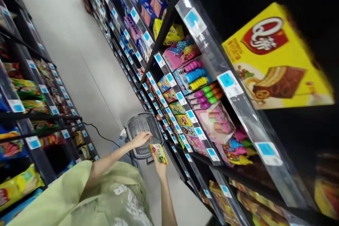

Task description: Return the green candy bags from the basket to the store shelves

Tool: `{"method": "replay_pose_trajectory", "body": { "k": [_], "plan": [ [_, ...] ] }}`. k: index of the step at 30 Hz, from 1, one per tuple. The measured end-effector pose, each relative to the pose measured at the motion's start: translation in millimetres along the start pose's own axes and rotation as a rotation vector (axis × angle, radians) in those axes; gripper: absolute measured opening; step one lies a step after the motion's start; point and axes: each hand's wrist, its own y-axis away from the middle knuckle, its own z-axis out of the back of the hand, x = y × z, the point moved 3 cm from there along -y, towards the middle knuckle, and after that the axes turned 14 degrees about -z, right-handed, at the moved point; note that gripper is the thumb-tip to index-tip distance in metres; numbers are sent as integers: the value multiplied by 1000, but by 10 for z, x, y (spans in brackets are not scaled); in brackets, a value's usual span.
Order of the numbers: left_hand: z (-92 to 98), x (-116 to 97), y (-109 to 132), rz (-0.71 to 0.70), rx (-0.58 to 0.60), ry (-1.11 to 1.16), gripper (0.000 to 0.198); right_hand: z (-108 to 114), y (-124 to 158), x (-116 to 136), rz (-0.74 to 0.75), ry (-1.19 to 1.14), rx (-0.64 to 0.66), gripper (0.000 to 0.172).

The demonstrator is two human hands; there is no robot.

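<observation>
A small yellow and green snack packet (159, 153) is in my right hand (159, 167), which grips it by its lower end beside the basket's right edge. My left hand (142, 139) is over the grey plastic basket (137, 123); its fingers are bent towards the packet without touching it. Whether anything small lies between those fingers is too small to tell. The slotted bottom of the basket shows, and its handle sticks out below my left hand.
Tall shelves of toys, sweets and boxes with blue price tags (230, 83) rise at the right, a yellow cake box (275, 60) nearest. Snack shelves (33, 143) stand at the left. Between them runs a grey floor (87, 53) with a black cable (99, 132).
</observation>
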Motion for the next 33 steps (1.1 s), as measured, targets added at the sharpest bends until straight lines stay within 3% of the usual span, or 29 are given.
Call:
{"method": "replay_pose_trajectory", "body": {
  "k": [3, 6, 12, 18, 22, 26, 30, 33],
  "plan": [
    [86, 370, -359, -10, 117, -158, 25, -54, -297, -199, -126, 59, -70, 49],
    [17, 589, -772, -43, 235, -330, 26, -68, -551, -265, -123, 83, -56, 54],
    [-453, 853, -1689, -212, 378, -585, 42, -74, -1133, -396, -2, 27, 93, 49],
    [-809, 1047, -2351, -473, 376, -684, 42, -53, -1953, -683, 32, 119, 40, 47],
    [-914, 1198, -2616, -601, 397, -665, 33, -19, -2457, -664, 121, 144, -70, 47],
    [-896, 1442, -2780, -594, 416, -640, 40, 96, -2800, -537, 181, 164, -336, 52],
    [-846, 1667, -2837, -562, 389, -610, 49, 188, -3024, -471, 247, 283, -583, 54],
    [-863, 1740, -2773, -568, 336, -559, 56, 183, -3179, -529, 258, 334, -655, 55]
  ]
}}
